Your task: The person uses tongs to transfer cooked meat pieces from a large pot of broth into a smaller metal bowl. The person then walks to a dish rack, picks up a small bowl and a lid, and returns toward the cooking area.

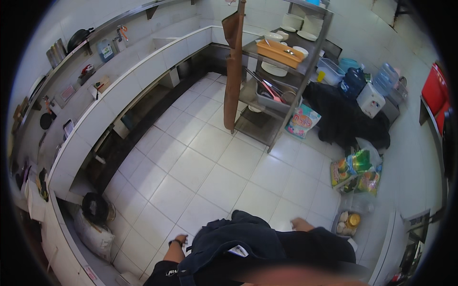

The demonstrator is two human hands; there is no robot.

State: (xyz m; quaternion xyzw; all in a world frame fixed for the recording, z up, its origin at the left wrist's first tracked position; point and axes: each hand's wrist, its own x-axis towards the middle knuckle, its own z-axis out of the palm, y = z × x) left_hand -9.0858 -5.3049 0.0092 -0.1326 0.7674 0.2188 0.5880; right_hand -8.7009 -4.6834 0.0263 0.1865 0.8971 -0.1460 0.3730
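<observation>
My left hand (181, 238), with a dark band on the wrist, hangs low beside my dark apron (232, 236), over the tiled floor (200, 168). On the other side my right hand (300, 224) is blurred and hangs out from a black sleeve. Nothing can be made out in either hand, and how far the fingers are curled is unclear. Ahead stands a metal shelf rack (277, 132) with a brown apron (233, 78) hanging at its near post. An orange tray (279, 53) with cutlery and a grey bin (275, 100) of utensils sit on its shelves.
A tiled counter (125, 84) with sinks and taps runs along the left. On the right are a detergent bag (303, 121), a black cloth heap (343, 118), a water dispenser (371, 100) and colourful bags (357, 171). A white sack (93, 232) and a black-lined bucket (96, 207) stand at lower left.
</observation>
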